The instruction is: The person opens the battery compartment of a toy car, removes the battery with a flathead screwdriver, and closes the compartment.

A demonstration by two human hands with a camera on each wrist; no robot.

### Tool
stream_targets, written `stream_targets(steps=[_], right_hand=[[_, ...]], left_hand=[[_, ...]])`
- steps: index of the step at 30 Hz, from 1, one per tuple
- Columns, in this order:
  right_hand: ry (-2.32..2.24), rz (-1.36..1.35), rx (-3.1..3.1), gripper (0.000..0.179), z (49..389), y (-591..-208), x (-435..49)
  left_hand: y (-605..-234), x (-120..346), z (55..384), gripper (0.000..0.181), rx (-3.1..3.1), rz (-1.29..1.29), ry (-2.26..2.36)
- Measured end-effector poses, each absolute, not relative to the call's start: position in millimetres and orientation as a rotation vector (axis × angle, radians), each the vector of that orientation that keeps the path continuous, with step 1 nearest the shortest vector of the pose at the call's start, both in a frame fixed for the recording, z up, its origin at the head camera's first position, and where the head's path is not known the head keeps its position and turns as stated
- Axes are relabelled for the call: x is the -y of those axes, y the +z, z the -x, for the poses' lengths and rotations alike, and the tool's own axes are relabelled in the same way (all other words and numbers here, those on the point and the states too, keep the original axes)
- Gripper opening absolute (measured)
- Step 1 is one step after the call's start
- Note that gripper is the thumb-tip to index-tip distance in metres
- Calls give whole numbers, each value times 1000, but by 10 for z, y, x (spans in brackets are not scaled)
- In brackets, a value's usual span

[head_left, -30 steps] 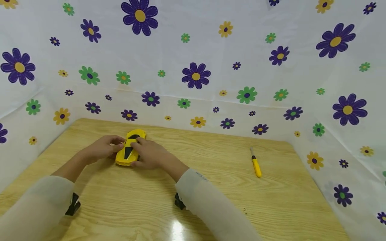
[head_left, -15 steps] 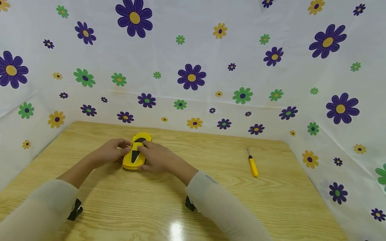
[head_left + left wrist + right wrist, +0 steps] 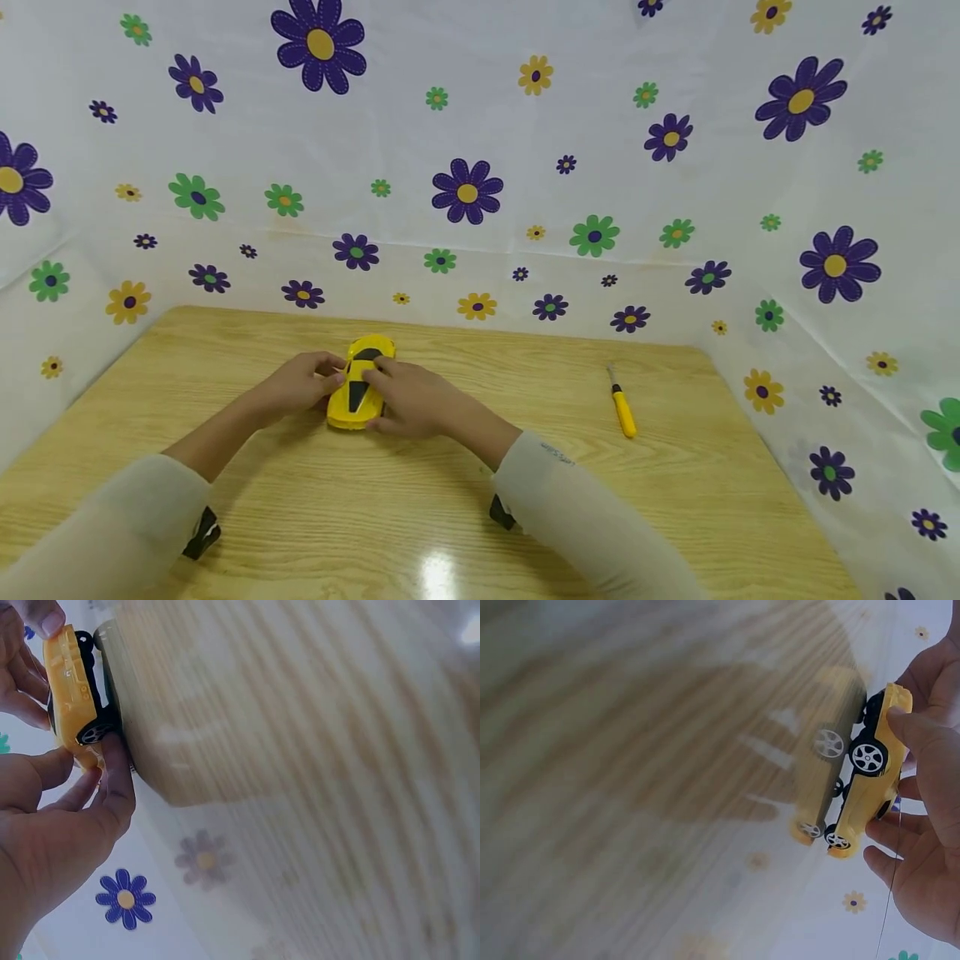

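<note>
The left hand (image 3: 296, 385) and right hand (image 3: 416, 402), fingers curled, grip a glossy, rounded yellow car (image 3: 356, 402), its sides partly hidden, near the wood-grained table (image 3: 712, 467)'s far edge.

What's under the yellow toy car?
Its wheels and, beneath, the glossy wooden table, which mirrors the yellow toy car in the right wrist view. In the head view, the body hides what lies below.

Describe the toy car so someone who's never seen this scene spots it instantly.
Start at the wood-grain table below the flowered sheet. Toward its far edge, left of centre in the head view, the left hand and right hand hold the yellow toy car. Unlike the slim yellow-handled screwdriver off right, it has wheels and black top panels.
</note>
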State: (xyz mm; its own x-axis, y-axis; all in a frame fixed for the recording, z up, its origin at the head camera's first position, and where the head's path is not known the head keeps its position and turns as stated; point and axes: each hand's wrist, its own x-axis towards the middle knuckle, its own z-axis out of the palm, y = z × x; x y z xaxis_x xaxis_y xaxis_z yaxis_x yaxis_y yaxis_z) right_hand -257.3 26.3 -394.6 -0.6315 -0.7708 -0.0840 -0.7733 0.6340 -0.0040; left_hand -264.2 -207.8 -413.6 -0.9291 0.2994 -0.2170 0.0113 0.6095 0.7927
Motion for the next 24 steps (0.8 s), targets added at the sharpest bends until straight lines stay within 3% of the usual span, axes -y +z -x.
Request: stream_targets(steps=[24], right_hand=[[-3, 1244, -2761, 75, 2469, -3890, -908]], left_hand=[[-4195, 1442, 2652, 41, -2350, -227, 1442]])
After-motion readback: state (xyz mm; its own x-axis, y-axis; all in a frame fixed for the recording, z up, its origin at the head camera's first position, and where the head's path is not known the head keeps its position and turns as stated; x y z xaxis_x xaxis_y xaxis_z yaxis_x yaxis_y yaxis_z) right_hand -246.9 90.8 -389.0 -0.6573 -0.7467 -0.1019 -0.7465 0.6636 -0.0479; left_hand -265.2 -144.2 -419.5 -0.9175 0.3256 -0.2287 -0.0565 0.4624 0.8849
